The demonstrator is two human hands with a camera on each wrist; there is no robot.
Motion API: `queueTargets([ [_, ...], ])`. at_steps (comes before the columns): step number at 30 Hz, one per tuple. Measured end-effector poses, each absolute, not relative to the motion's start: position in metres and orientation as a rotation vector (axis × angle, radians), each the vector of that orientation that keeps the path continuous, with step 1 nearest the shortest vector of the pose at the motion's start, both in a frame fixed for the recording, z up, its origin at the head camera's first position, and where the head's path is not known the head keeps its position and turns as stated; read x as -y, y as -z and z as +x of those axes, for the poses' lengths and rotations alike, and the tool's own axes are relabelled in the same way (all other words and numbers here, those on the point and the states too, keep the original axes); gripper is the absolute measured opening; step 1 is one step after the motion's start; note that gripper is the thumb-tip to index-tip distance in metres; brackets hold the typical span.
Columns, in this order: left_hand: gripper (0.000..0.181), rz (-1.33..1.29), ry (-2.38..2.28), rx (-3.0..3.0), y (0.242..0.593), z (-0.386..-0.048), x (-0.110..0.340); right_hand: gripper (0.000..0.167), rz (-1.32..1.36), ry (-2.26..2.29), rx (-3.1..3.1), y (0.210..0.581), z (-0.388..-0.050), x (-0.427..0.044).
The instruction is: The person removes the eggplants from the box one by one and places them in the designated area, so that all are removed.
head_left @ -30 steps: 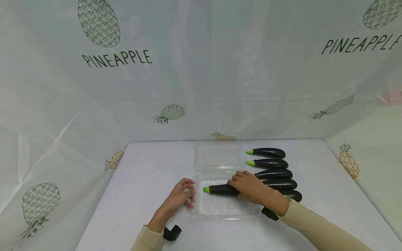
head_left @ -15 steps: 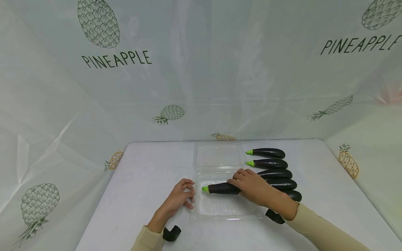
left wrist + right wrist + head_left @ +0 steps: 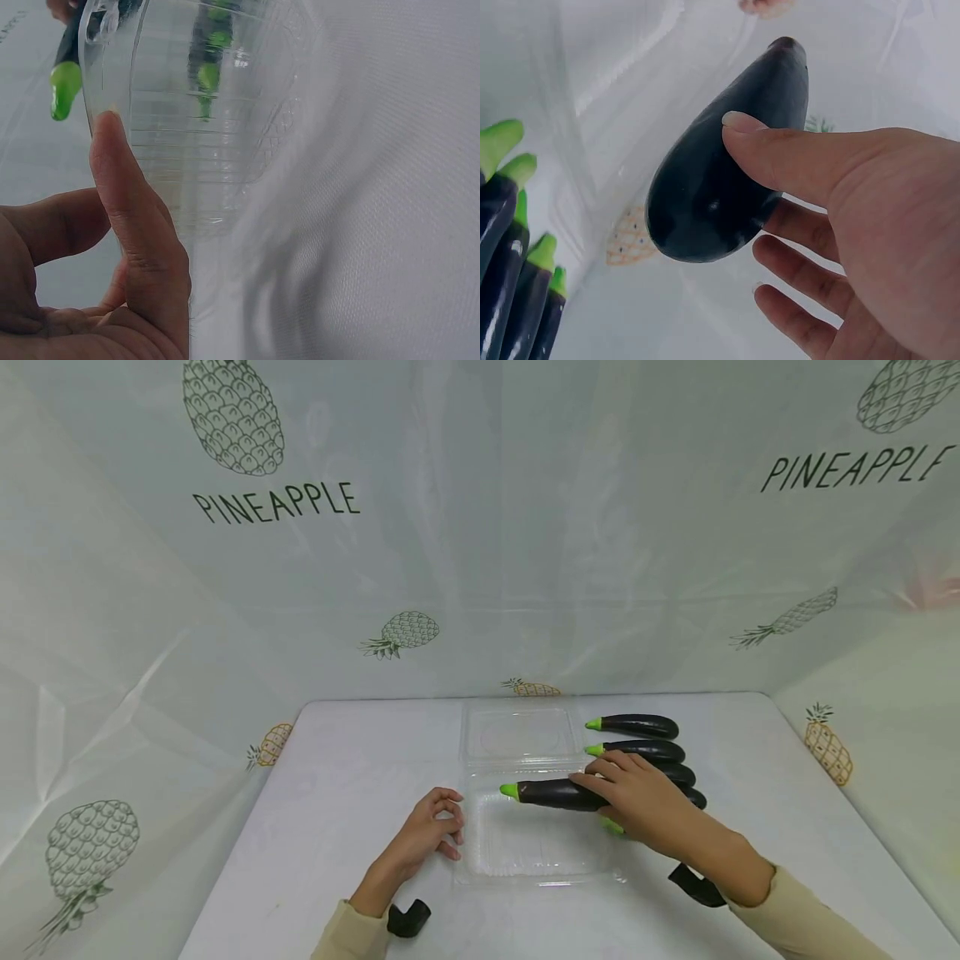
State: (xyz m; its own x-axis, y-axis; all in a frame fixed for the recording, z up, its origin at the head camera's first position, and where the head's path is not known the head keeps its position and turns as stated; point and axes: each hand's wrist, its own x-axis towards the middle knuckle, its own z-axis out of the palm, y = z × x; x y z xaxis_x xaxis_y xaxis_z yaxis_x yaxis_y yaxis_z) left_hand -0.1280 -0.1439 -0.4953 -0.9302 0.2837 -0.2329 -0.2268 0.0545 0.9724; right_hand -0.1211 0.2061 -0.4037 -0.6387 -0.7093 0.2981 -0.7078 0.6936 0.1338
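My right hand (image 3: 641,793) grips a dark purple eggplant (image 3: 558,794) with a bright green stem, holding it over the base of a clear plastic clamshell container (image 3: 480,868). In the right wrist view the thumb presses one side of the eggplant (image 3: 712,187) and fingers lie behind it. Its green tip (image 3: 65,90) shows above the container wall in the left wrist view. My left hand (image 3: 427,831) stays by the container's left edge, fingers loosely bent, and one fingertip (image 3: 111,124) touches the clear rim. More eggplants (image 3: 643,750) lie right of the container, some partly hidden by my right hand.
The container's lid (image 3: 521,733) lies folded back toward the far side of the white table (image 3: 375,752). A pineapple-print sheet (image 3: 480,568) hangs behind the table. Black camera mounts (image 3: 408,918) sit by each wrist.
My right hand has lifted the eggplant from low over the container's base and carried it right and toward the far side. The left hand has stayed in place.
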Motion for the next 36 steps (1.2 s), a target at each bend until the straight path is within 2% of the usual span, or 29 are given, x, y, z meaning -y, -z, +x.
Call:
queueTargets([
  [18,0.040,0.068,-1.932,-1.966,0.496,-0.129,0.144,0.072,0.998,-0.142,2.496,0.414,-0.098,-0.273],
  [32,0.040,0.055,-1.929,-1.977,0.493,-0.128,0.145,0.075,0.886,-0.122,2.559,0.434,-0.077,-0.320],
  [35,0.040,0.062,-1.926,-1.975,0.493,-0.128,0.145,0.075,0.878,-0.110,2.561,0.438,-0.074,-0.330],
  [36,0.040,0.062,-1.925,-1.975,0.493,-0.128,0.145,0.065,0.877,-0.100,2.560,0.440,-0.073,-0.333],
])
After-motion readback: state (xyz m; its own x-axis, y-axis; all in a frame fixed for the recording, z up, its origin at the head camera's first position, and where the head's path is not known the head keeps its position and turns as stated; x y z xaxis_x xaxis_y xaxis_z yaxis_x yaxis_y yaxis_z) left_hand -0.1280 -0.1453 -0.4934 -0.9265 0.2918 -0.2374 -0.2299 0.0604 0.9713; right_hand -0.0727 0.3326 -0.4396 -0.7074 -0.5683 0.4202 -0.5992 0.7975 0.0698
